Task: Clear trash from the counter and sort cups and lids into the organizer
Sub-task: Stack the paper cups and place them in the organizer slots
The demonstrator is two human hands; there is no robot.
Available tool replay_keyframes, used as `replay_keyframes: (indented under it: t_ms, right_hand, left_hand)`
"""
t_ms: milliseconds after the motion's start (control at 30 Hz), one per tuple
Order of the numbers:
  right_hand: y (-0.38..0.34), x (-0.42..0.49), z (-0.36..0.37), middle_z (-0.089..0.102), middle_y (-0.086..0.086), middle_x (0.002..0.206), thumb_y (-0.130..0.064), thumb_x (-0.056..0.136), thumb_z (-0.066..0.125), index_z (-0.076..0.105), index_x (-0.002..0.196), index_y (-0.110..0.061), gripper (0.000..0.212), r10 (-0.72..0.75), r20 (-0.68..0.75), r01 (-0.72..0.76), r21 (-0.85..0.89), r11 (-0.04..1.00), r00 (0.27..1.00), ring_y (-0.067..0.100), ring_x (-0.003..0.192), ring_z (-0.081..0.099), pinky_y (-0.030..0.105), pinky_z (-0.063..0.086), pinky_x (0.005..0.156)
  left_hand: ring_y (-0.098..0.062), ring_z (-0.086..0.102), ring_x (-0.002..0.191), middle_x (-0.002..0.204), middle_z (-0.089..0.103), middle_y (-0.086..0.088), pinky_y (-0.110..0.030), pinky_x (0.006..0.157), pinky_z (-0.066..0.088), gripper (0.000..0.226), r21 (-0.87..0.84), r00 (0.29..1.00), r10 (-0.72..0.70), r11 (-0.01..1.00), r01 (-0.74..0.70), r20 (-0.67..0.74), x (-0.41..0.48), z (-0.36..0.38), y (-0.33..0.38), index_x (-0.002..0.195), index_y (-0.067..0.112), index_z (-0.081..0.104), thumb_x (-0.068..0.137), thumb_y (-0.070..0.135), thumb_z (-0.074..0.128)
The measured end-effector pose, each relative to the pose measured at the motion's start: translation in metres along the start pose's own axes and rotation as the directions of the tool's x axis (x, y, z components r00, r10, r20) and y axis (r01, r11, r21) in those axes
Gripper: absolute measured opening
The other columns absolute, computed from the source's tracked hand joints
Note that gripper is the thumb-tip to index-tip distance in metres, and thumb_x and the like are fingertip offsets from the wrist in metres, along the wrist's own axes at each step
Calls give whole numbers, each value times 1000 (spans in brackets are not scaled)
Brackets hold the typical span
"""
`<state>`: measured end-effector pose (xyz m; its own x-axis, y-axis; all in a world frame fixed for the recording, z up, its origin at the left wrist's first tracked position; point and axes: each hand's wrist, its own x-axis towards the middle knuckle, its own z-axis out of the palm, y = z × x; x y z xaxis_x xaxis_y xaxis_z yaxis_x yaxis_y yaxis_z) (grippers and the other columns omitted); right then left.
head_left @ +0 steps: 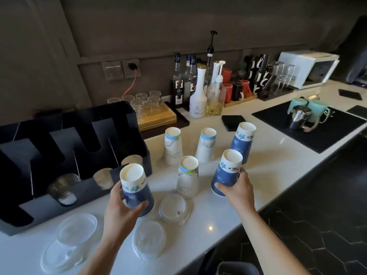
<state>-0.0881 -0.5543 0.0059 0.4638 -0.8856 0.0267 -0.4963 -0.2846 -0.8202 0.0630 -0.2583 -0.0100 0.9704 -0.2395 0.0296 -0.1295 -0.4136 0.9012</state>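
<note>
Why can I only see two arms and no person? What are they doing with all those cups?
The camera sits on the person's head and looks down, so you see just their arms, as if through their eyes. There is no robot here, only bare hands.

The left hand holds a blue paper cup upside down. The right hand grips another blue cup, also upside down. A third blue one and three white cups stand on the white counter.

Clear plastic lids and a white lid lie near the front edge. The black box on the left is the organizer, with slots for cups and lids. A few clear cups already sit inside it.
</note>
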Motion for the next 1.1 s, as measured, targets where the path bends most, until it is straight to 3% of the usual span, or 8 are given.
replay_keyframes:
  t_ms: [133,367,533,633,733,833,1000,1100]
  right_hand:
    - [13,10,6,68,2,116,-26,61,89,51,117,-22,67,4,61,-4,-9,1000,998,32,106,64,36,49,77]
    - [21,11,-6,61,2,109,-22,64,90,52,106,-29,57,-100,12,97,149,984,995,28,100,62,39,51,79]
    - [0,1,-34,49,-3,111,-20,66,89,49,111,-43,64,-227,-108,247,236,940,968,13,97,57,38,50,81]
    - [-17,-7,-48,47,-9,114,-21,67,89,53,117,-45,66,-349,-120,369,279,887,929,-2,103,55,25,46,80]
    - [-33,-13,-55,48,-10,116,-24,62,88,57,127,-33,73,-506,-9,488,281,826,862,-4,111,54,16,43,89]
    - [-43,-21,-57,50,-5,117,-28,59,83,59,128,-23,74,-646,128,611,231,757,753,7,114,56,17,43,95]
    - [-44,-31,-57,49,-8,118,-30,58,81,57,127,-26,73,-680,187,651,200,733,709,4,112,54,11,42,91]
    - [-46,-34,-59,48,-11,115,-32,58,80,56,127,-32,73,-699,238,696,110,709,674,4,107,56,22,50,87]
  left_hand:
    - [-12,63,106,117,64,24,-37,83,52,93,-32,999,8,999,-7,33,-1,5,-1,135,47,38,63,18,91]
    - [-16,68,97,105,71,7,-39,77,57,60,-226,996,-79,972,67,-48,0,5,4,108,40,55,61,28,89]
    - [-22,73,95,104,74,-1,-30,67,59,49,-521,990,-138,846,109,-17,1,0,30,110,31,60,71,21,87]
    - [-26,73,97,110,74,-9,-39,71,62,39,-677,984,-166,716,170,71,1,1,48,120,16,59,85,20,75]
    - [-25,73,85,101,74,-11,-47,76,61,25,-786,961,-214,557,268,176,0,5,66,111,17,65,87,23,69]
    - [-27,71,83,102,73,-12,-50,80,59,29,-833,942,-222,446,326,250,-2,10,82,117,15,65,89,26,65]
    - [-27,69,83,102,70,-12,-48,76,60,34,-846,945,-191,423,324,266,-8,14,99,120,14,61,88,26,66]
    - [-26,72,83,103,71,-12,-48,75,61,48,-852,949,-167,418,315,269,-14,17,106,122,14,61,78,30,72]
